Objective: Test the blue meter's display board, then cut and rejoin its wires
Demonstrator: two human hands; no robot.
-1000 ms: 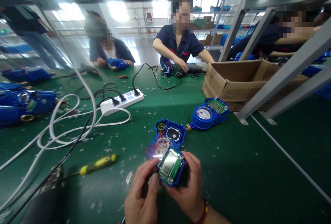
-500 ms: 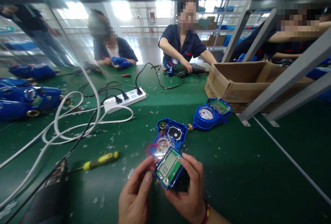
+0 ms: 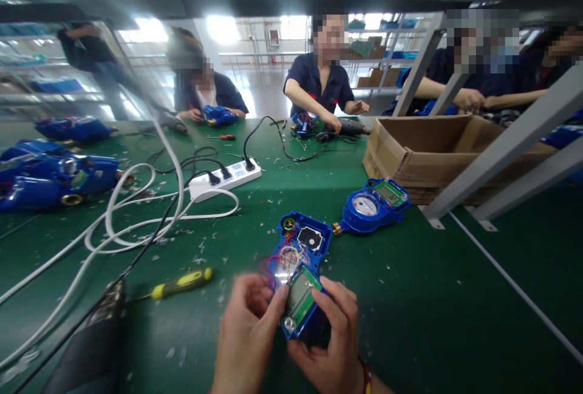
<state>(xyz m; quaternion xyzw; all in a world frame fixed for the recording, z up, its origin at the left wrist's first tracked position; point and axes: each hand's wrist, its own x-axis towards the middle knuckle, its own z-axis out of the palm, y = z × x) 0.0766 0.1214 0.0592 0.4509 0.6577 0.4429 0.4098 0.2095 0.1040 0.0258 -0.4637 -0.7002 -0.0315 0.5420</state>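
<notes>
Seemingly mid-positioning: right hand (image 3: 334, 327), fingers clamped on the display unit (image 3: 300, 302); left hand (image 3: 250, 318) at nine o'clock, grip unclear. Next probably calls for sparing the wires (image 3: 290, 255), twelve o'clock.

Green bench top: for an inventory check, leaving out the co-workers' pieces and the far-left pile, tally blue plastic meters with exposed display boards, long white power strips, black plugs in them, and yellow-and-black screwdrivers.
Blue plastic meters with exposed display boards: 2
Long white power strips: 1
Black plugs: 3
Yellow-and-black screwdrivers: 1
Total: 7
</notes>
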